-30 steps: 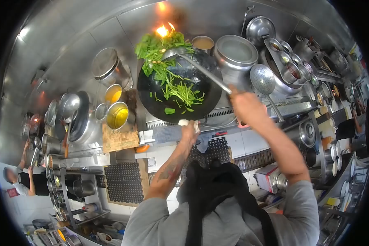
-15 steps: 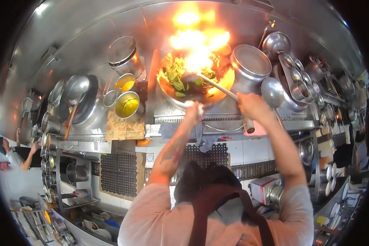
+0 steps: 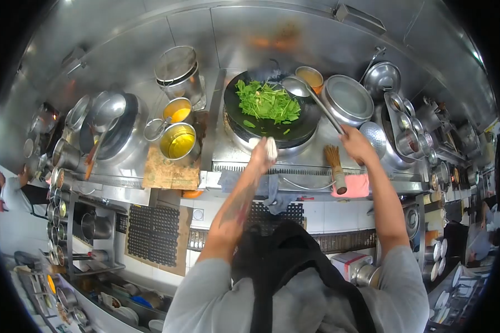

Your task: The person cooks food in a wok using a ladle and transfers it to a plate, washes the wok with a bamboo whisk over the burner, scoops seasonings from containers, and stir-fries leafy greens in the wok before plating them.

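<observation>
A black wok (image 3: 311,119) on the burner holds a heap of chopped leafy greens (image 3: 269,102). With my left hand (image 3: 258,159) I grip the wok's near edge through a folded white cloth (image 3: 271,149). My right hand (image 3: 357,144) is closed around the handle of a metal ladle (image 3: 296,86). The ladle's bowl is at the wok's right rear, beside the greens; whether it touches the wok is unclear. Behind it stands a pot of orange-brown liquid (image 3: 310,77). Below my right hand lies a bamboo wok brush (image 3: 333,158).
Pots of yellow liquid (image 3: 179,142) stand left of the wok near a cardboard piece (image 3: 171,173). To the right are a lidded pot (image 3: 348,99), a perforated skimmer (image 3: 373,137) and a pink cloth (image 3: 356,186). Another person (image 3: 14,191) is at far left.
The large flames over the wok have gone. The ladle has moved from among the greens up to the wok's right rear, and my right hand has shifted right.
</observation>
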Action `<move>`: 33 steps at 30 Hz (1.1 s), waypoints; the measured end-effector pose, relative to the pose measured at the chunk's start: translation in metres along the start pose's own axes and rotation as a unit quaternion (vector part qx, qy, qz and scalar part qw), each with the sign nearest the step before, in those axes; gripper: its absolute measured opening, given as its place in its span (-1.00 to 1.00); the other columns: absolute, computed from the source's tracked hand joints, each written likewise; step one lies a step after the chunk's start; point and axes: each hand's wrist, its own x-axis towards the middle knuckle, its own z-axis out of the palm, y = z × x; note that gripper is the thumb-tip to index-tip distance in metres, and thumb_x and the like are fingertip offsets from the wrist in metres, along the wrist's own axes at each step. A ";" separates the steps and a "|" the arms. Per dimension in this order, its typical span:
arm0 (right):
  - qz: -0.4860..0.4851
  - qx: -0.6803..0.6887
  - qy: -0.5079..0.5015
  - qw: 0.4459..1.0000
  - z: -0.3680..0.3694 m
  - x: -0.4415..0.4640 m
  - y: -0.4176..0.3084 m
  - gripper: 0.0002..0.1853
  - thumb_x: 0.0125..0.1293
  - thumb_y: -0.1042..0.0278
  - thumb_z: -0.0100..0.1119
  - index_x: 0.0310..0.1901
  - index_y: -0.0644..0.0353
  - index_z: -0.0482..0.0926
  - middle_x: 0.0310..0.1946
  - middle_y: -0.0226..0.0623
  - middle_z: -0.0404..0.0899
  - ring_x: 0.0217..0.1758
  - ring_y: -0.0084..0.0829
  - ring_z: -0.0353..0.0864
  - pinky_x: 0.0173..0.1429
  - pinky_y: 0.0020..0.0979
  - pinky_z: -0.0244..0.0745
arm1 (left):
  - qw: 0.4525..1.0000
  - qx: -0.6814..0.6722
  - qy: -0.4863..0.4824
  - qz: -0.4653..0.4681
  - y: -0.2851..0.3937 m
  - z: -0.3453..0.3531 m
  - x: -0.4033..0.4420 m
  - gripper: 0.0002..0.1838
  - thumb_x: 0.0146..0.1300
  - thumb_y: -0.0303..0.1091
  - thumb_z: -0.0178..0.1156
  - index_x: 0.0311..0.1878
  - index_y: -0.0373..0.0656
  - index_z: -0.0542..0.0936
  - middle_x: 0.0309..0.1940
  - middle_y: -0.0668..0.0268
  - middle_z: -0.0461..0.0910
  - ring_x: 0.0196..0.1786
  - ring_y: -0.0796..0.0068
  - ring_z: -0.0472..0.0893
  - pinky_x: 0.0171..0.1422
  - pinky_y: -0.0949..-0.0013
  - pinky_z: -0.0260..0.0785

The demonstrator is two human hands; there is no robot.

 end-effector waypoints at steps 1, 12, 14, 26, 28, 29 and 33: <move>-0.012 -0.018 0.002 1.000 0.008 0.022 0.000 -0.60 0.40 0.31 0.05 0.20 0.30 0.47 -0.35 0.08 0.64 -0.58 -0.20 0.62 -0.44 -0.16 0.50 | 0.999 0.012 -0.029 0.013 -0.010 -0.006 -0.021 -0.73 0.44 -0.05 -0.01 -0.10 -0.01 0.53 -0.46 0.31 0.57 -0.46 0.44 0.56 -0.41 0.30 0.39; -0.232 -0.120 0.038 0.965 0.046 0.018 0.017 -0.47 0.32 0.32 0.13 0.35 -0.14 0.45 -0.41 0.06 0.65 -0.49 -0.04 0.66 -0.29 -0.03 0.56 | 0.992 -0.078 -0.047 -0.084 -0.001 0.029 -0.015 -0.55 0.40 0.07 -0.10 0.06 -0.07 0.51 -0.21 0.10 0.56 -0.13 0.11 0.65 -0.10 0.06 0.53; -0.119 -0.224 -0.015 0.967 -0.005 -0.033 0.000 -0.41 0.26 0.35 0.15 0.37 -0.09 0.43 -0.33 0.08 0.66 -0.33 0.05 0.68 -0.17 0.04 0.54 | 0.996 -0.032 0.040 -0.070 0.004 0.042 0.018 -0.62 0.40 0.06 -0.05 0.02 -0.01 0.48 -0.18 0.16 0.55 -0.24 0.24 0.63 -0.27 0.24 0.49; -0.084 -0.262 -0.065 0.959 -0.154 -0.171 -0.058 -0.54 0.26 0.41 0.13 0.22 0.14 0.53 -0.16 0.03 0.67 -0.04 0.05 0.65 0.07 -0.01 0.51 | 0.996 -0.061 0.059 -0.015 -0.003 0.088 -0.089 -0.89 0.45 -0.28 0.02 -0.06 -0.04 0.44 -0.35 0.26 0.56 -0.39 0.32 0.61 -0.45 0.35 0.56; -0.112 -0.269 -0.049 0.955 -0.113 -0.154 -0.051 -0.53 0.25 0.42 0.08 0.23 0.11 0.54 -0.15 0.00 0.68 -0.07 0.02 0.67 0.06 -0.03 0.54 | 0.991 -0.112 0.069 -0.005 0.014 0.093 -0.066 -0.84 0.47 -0.24 -0.01 -0.04 -0.09 0.43 -0.34 0.24 0.56 -0.36 0.30 0.62 -0.46 0.35 0.53; -0.101 -0.261 -0.075 0.957 -0.087 -0.133 -0.051 -0.53 0.25 0.43 0.05 0.23 0.11 0.54 -0.16 0.01 0.68 -0.10 0.03 0.68 0.04 -0.02 0.55 | 0.989 -0.104 0.105 0.020 0.016 0.099 -0.057 -0.82 0.48 -0.23 -0.03 -0.07 -0.12 0.43 -0.33 0.23 0.57 -0.35 0.31 0.62 -0.43 0.34 0.54; -0.089 -0.249 0.032 0.964 0.025 -0.060 -0.033 -0.47 0.28 0.44 -0.04 0.32 0.07 0.46 -0.22 0.10 0.68 -0.18 0.03 0.72 -0.08 -0.01 0.62 | 0.999 0.029 0.012 0.023 -0.068 0.006 0.021 -0.80 0.48 -0.19 -0.02 -0.07 -0.12 0.45 -0.34 0.25 0.57 -0.40 0.34 0.60 -0.41 0.26 0.53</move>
